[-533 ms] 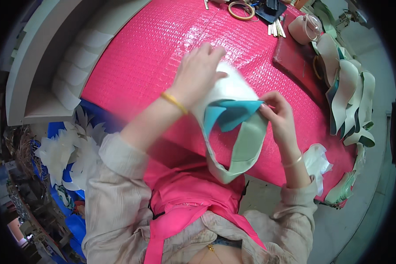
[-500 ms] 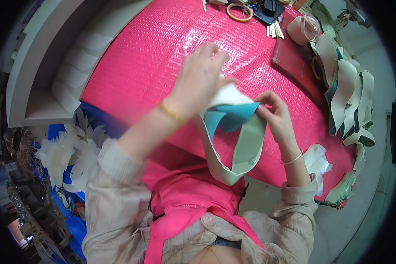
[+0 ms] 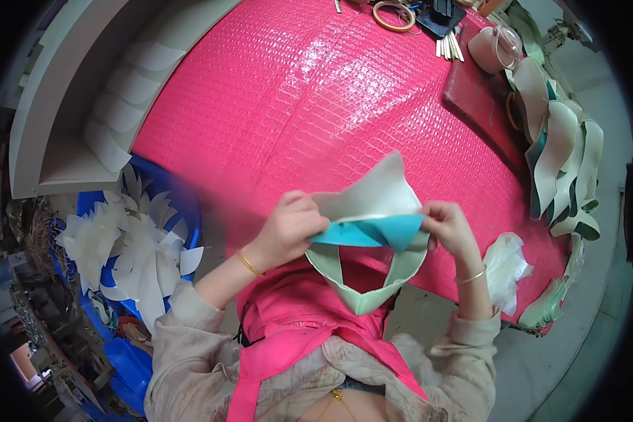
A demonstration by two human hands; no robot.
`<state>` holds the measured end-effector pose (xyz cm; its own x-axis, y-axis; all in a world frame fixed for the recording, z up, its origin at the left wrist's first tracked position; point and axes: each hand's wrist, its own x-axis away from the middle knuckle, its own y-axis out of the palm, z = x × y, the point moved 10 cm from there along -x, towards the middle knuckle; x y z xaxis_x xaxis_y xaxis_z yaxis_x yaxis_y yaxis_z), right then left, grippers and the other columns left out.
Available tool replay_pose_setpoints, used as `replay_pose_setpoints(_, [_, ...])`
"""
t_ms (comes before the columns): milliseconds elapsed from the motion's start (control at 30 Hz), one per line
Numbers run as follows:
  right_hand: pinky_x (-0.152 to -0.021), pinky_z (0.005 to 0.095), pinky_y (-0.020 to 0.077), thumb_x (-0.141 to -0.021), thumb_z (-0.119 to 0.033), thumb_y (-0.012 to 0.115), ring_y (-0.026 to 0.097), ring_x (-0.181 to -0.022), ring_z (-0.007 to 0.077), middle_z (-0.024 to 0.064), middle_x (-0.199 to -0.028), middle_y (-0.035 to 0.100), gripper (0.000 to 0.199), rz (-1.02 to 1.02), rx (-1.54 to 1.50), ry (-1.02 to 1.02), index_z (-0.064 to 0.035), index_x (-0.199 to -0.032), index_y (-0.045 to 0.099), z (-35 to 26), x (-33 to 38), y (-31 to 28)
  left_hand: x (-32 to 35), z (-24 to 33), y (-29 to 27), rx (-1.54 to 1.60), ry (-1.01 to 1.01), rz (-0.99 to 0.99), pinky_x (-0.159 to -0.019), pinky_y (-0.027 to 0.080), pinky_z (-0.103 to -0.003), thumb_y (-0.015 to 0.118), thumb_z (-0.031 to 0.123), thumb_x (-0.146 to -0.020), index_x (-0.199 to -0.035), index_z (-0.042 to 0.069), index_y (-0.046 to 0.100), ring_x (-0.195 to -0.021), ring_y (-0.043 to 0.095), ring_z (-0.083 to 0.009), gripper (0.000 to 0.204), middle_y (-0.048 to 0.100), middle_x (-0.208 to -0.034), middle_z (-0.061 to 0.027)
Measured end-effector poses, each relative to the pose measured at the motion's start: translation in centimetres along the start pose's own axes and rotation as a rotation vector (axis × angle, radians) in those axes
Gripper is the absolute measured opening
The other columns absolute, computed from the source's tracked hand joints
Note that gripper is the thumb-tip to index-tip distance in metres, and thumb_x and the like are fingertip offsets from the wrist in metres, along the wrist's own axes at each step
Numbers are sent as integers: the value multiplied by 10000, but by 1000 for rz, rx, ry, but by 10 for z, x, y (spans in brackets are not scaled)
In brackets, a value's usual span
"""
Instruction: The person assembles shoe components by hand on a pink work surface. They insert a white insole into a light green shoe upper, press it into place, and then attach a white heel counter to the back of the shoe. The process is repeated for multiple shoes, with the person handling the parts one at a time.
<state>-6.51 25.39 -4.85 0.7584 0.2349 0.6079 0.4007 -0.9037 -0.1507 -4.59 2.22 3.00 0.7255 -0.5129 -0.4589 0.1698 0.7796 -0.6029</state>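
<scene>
Above the table's near edge I hold a shoe upper (image 3: 373,191), pale mint-white outside, with a teal lining (image 3: 364,233) folded out along its top opening. A pointed white part rises away from me, while the pale green rear loops down toward my apron. My left hand (image 3: 295,226) pinches the left end of the teal edge between thumb and fingers. At the other end, my right hand (image 3: 451,229) grips the teal edge the same way, so the strip is stretched between both hands.
Pink textured sheeting covers the table (image 3: 260,112). Left stand a blue tub (image 3: 163,181) of white cut pieces and a grey shelf (image 3: 63,184) with pale pieces. On the right are stacked uppers (image 3: 559,158), a dark red board (image 3: 482,112), a pink-white pot (image 3: 487,50) and crumpled white plastic (image 3: 506,264).
My left hand has come back toward me from over the white part and now grips the teal edge. The upper has swung slightly nearer and its lining is pulled out straighter.
</scene>
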Motion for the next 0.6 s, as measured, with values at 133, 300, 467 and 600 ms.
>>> replay_pose_setpoints(133, [-367,188,357,-798,-22,578,480,-408,63,27,-587,567,66,114,-93,-10,26,-779,618,25,21,-14,6,2,7,116,58,-12,-847,427,-422,614,-32,-574,-753,61,532,-733,548,-222,218,517,-687,-51])
replay_pose_setpoints(300, [-441,231,407,-779,-6,601,514,-484,89,26,-652,589,78,409,576,-503,35,-845,609,-32,38,-16,-18,-7,26,-28,-12,-153,-982,358,-494,631,1,-607,-764,72,555,-751,569,-213,189,536,-691,-63])
replay_pose_setpoints(467, [-580,264,468,-793,-37,610,578,-650,110,45,-792,632,167,203,597,-732,32,-944,600,-91,5,25,-44,-22,29,-136,-189,-43,-958,369,-456,652,64,-676,-871,69,575,-780,581,-232,210,560,-735,-76])
replay_pose_setpoints(600, [-712,271,482,-797,-91,634,601,-810,123,59,-907,644,226,123,-101,-211,23,-990,605,-35,-40,-5,-21,-100,16,454,-802,361,-828,424,-361,691,66,-698,-1193,68,445,-802,577,-269,553,583,-790,-100])
